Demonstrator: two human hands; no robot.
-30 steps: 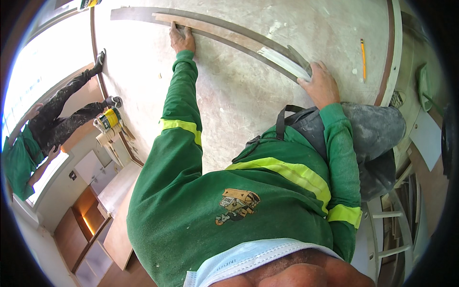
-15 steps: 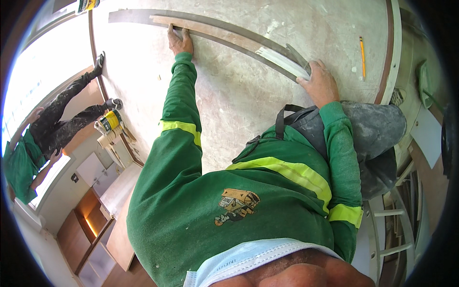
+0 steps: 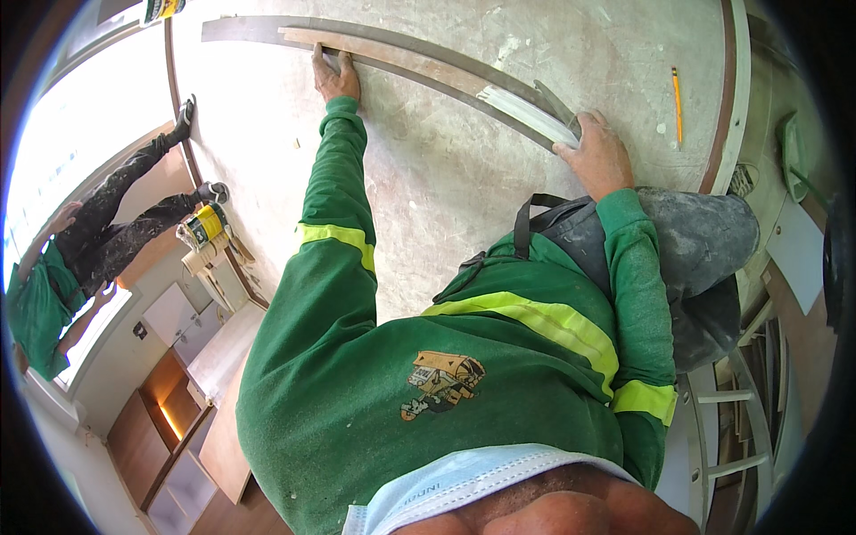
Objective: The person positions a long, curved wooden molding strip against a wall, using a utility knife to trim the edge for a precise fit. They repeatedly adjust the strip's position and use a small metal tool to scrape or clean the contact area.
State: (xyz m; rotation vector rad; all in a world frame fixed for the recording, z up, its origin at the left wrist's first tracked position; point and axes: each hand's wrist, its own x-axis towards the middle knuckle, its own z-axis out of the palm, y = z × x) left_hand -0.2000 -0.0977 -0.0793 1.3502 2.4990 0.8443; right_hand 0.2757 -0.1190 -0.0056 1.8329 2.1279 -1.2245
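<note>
Movement: hardly any since a second ago; from my remote seat, the left hand (image 3: 337, 82) and the left end of the long grey-brown strip (image 3: 241, 29) sit only slightly farther left in the frame, and the right hand (image 3: 599, 156) keeps its place.
Co-worker: at the far left I see a person in a green top (image 3: 40, 312) and dark dusty trousers (image 3: 111, 201), shoes by the pale surface's edge.
Container: a black-and-yellow one (image 3: 207, 225) stands out just below those shoes.
Left fingers: thumb and forefinger parted, tips touching the strip's lower edge, upper left of centre.
Strips: across the upper middle, the grey-brown one lies on the pale, smeared surface (image 3: 428, 192), with a narrower light-brown strip (image 3: 383, 55) along it; toward the right I make out a white section (image 3: 517, 111).
Right fingers: at the strips' right end, touching it; I cannot tell whether they grip or merely press.
Knee: grey, dusty, bent (image 3: 713, 227), right of the right sleeve.
Pencil: yellow (image 3: 678, 107), upper right, apart from the right hand.
</note>
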